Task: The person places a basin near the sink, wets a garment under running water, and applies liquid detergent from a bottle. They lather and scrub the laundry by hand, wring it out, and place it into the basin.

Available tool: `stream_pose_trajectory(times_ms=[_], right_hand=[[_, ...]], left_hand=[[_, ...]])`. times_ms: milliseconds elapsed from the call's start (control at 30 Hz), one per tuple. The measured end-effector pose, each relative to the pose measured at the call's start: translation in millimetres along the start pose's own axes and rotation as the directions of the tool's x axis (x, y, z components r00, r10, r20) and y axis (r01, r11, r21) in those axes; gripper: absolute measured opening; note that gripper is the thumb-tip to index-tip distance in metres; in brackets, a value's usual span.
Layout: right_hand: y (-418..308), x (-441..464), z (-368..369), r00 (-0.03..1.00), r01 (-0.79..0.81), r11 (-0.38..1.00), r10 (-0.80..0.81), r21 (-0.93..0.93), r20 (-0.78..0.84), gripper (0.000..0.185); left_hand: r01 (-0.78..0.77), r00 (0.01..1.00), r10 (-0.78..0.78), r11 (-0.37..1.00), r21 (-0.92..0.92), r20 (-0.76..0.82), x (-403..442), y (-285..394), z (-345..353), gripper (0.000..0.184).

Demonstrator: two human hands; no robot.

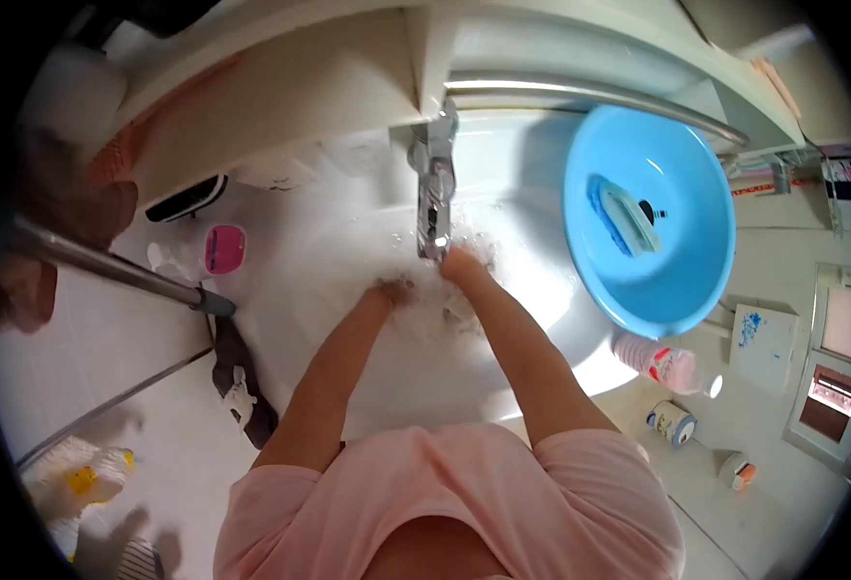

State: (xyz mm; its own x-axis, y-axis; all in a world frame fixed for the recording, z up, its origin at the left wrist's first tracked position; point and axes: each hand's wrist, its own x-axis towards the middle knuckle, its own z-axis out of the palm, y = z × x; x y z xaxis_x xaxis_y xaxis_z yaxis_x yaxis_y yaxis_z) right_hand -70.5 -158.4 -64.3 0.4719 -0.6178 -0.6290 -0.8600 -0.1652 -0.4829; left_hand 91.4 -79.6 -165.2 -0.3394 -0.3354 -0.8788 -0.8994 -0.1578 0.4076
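Both hands are down in a white washbasin (348,387) holding cloudy, foamy water. My left hand (398,293) is partly under the water, left of the tap, with its fingers blurred. Directly below the spout of the chrome tap (435,208) is my right hand (457,263), its fingers lost in foam and splashing. A pale, crumpled shape (459,311), possibly cloth, shows in the water beside the right wrist. Whether either hand grips it cannot be seen.
A blue plastic tub (672,280) with a blue-bristled scrubbing brush (624,217) inside stands right of the basin. A clear bottle (672,367) lies below it. At left are a pink container (224,249), a metal rail (106,261) and a dark hanging cloth (237,372).
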Motion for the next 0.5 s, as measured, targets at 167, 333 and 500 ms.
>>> stream_pose_trajectory(times_ms=[167,333,500], right_hand=[[52.1,40.3,31.5,0.977,0.047,0.992,-0.069,-0.114,-0.201,0.03],[28.5,-93.3,-39.8,0.918,0.092,0.99,-0.042,0.108,-0.395,0.032],[53.5,-108.5,52.0,0.987,0.162,0.972,-0.156,-0.168,0.048,0.039]], left_hand=[[-0.117,0.927,-0.074,0.874,-0.471,-0.368,-61.1,19.6,-27.5,0.079],[-0.318,0.623,-0.075,0.885,-0.34,-0.778,-142.2,14.4,7.6,0.09],[-0.1,0.722,-0.088,0.969,-0.228,-0.687,-140.1,62.5,42.8,0.091]])
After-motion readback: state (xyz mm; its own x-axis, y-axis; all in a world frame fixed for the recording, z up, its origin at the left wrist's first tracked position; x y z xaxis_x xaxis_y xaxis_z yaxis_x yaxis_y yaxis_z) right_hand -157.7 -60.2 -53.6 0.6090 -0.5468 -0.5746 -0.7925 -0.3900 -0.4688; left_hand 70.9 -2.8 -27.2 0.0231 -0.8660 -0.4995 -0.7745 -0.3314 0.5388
